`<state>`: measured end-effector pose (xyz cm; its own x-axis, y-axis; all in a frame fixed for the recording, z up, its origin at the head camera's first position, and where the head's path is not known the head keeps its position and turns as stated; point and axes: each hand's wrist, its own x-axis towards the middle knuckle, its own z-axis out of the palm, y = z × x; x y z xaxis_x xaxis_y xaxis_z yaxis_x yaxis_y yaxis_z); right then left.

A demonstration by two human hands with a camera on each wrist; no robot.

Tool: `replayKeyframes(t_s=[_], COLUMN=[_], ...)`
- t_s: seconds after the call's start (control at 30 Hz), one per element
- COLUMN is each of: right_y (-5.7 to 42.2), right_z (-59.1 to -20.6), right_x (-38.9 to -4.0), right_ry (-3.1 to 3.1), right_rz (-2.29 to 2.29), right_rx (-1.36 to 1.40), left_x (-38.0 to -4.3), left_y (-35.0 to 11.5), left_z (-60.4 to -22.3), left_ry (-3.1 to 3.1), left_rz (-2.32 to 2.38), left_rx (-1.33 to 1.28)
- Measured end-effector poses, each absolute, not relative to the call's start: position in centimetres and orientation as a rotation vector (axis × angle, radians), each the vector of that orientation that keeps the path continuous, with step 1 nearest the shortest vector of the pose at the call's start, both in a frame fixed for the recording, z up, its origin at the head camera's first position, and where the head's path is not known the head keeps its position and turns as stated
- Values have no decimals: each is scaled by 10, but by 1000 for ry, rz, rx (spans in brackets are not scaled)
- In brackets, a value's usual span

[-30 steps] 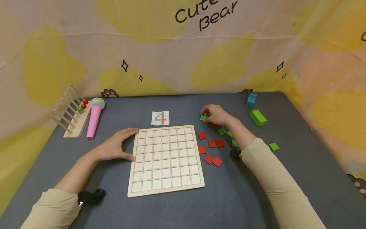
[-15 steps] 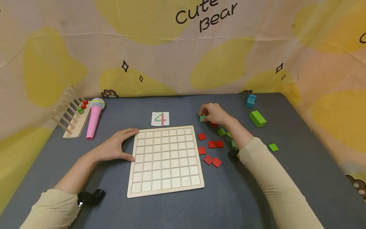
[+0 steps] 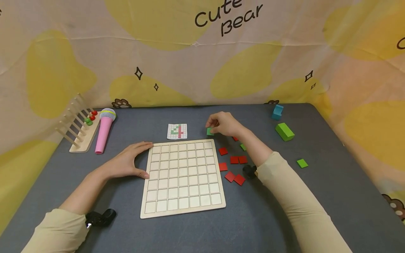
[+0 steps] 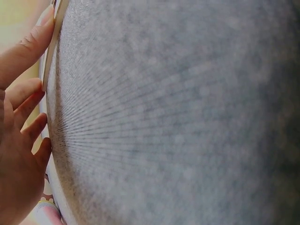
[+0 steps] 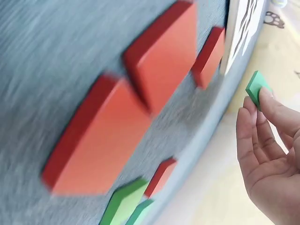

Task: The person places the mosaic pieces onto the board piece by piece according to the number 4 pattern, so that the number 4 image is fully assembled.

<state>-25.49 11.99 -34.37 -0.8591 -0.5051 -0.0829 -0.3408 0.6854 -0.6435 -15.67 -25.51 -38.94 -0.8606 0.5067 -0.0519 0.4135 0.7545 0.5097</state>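
Note:
A square wooden board (image 3: 183, 177) with a grid of shallow cells lies on the dark table. Along its left edge rests my left hand (image 3: 128, 161), thumb and fingers spread and touching the rim; the left wrist view shows these fingers (image 4: 33, 42) against the board's edge. Beyond the board's far right corner, my right hand (image 3: 226, 123) pinches a green square tile (image 3: 209, 131) between thumb and fingertips. In the right wrist view that green tile (image 5: 257, 88) is held up off the table.
Several red tiles (image 3: 234, 160) lie right of the board, with green tiles (image 3: 243, 147) partly behind my right forearm. A pattern card (image 3: 177, 131) sits behind the board. A pink microphone (image 3: 104, 133) and pegged wooden rack (image 3: 83, 135) stand left; green (image 3: 284, 131) and blue (image 3: 277, 112) blocks stand right.
My right hand has moved left with the green tile, from above the loose tiles toward the board's far right corner. The left hand has stayed at the board's edge.

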Motion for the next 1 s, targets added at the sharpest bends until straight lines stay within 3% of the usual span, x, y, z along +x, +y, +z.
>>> replayKeyframes(t_s=[0.5, 1.0], right_y=[80, 58], right_z=[-343, -345], right_x=[-247, -240], right_ry=[2571, 2499], right_rz=[-928, -814], right_rx=[-840, -836], left_x=[-156, -156], left_y=[-254, -254], left_z=[-389, -387], left_ry=[2773, 2768], left_rz=[728, 727], left_rx=[727, 713])
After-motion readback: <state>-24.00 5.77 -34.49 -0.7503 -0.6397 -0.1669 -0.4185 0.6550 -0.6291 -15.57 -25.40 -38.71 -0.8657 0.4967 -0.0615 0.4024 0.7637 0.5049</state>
